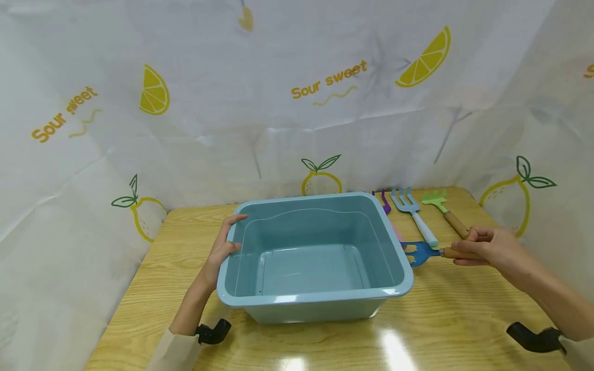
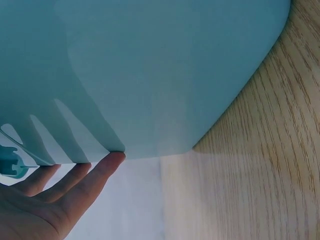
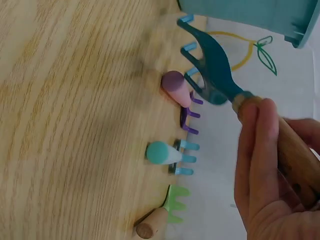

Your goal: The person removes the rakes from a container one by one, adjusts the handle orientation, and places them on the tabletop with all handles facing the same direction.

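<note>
A light blue plastic basin stands on the wooden table. My left hand grips its left rim; in the left wrist view several fingertips touch the outer wall. At the basin's right side, my right hand holds a blue garden hand fork by its wooden handle. The fork's tines point toward the basin and are partly hidden behind its rim in the head view. The right wrist view shows the fork raised off the table.
Behind the right hand lie a green hand rake with a wooden handle, a light blue hand fork and a purple fork with a pink handle, partly hidden by the basin. A lemon-printed white cloth hangs behind the table.
</note>
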`<state>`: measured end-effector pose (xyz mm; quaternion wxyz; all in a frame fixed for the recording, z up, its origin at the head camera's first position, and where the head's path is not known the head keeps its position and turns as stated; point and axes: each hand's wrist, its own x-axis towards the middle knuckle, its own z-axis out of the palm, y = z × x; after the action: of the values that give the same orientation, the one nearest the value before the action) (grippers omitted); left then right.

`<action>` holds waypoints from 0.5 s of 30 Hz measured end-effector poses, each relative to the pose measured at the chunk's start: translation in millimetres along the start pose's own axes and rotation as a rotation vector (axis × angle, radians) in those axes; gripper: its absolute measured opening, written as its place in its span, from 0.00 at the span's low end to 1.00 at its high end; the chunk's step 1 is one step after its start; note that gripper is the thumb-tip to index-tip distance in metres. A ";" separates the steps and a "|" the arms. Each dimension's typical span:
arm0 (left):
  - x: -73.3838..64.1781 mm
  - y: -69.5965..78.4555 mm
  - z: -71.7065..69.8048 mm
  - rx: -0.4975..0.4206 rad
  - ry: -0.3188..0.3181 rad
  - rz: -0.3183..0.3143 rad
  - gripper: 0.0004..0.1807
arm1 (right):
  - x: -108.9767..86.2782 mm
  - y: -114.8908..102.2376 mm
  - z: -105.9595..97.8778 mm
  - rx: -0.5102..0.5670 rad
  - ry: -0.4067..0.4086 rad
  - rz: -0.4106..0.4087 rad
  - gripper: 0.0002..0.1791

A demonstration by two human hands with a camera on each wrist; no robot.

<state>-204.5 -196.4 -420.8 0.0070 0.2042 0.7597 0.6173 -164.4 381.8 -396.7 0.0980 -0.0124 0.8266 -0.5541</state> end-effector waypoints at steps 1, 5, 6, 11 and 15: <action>0.0 -0.1 -0.1 -0.002 -0.001 -0.001 0.37 | -0.6 1.2 -0.2 -0.011 -0.022 0.004 0.13; 0.3 0.6 -0.2 -0.006 0.004 -0.004 0.38 | -2.2 5.2 0.1 -0.085 -0.093 0.046 0.10; 0.6 0.9 -0.1 -0.007 0.003 -0.003 0.38 | -2.4 6.1 0.7 -0.102 -0.106 0.057 0.10; 1.5 1.6 0.3 -0.006 0.008 -0.008 0.38 | -5.2 7.6 3.3 -0.209 -0.157 0.092 0.14; 0.6 1.6 0.4 -0.004 0.011 -0.013 0.38 | -4.4 5.5 3.6 -0.262 -0.216 0.089 0.17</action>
<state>-204.4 -195.7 -419.3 0.0070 0.1959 0.7596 0.6201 -159.0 381.2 -402.4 0.2081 -0.0480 0.8761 -0.4323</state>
